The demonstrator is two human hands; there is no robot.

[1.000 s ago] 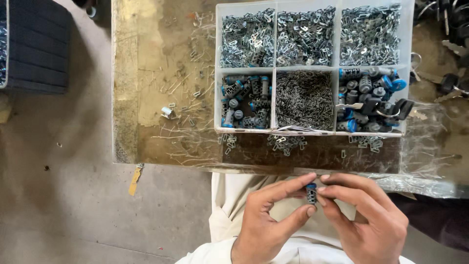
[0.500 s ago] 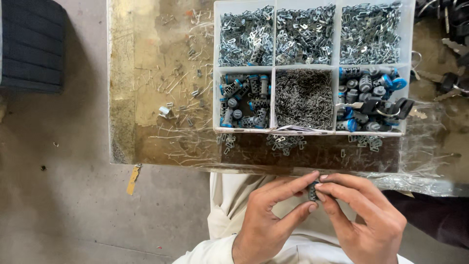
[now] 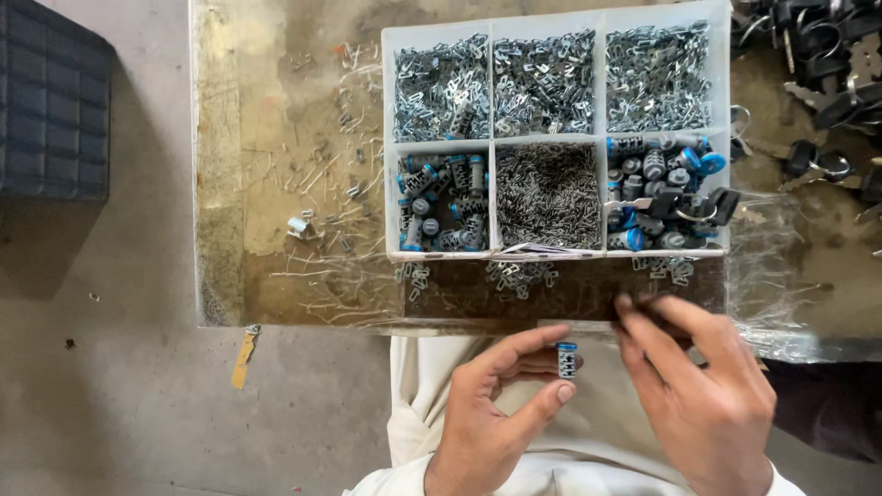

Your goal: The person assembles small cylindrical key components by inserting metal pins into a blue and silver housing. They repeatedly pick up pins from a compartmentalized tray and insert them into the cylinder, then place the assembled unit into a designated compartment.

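Crate: dark ribbed crate on the floor at 10 o'clock, well apart from the table.
Table: worn brown table with loose metal bits scattered over it; a small silvery piece lies alone near its left part.
Tray: white six-compartment tray at 12 o'clock — top three compartments full of small bent metal clips, lower middle one full of thin pins, lower left and lower right holding blue-capped cylinders.
Left hand: left hand at 6 o'clock, pinching a small cylinder with a blue top between thumb and fingertips, upright, below the table's near edge and over the pale cloth on the lap.
Right hand: right hand at 5 o'clock, fingertips at the table's near edge just below the tray — fingers loosely curved; whether they grip anything I cannot tell.
Keys: dark keys and rings at 2 o'clock, right of the tray.
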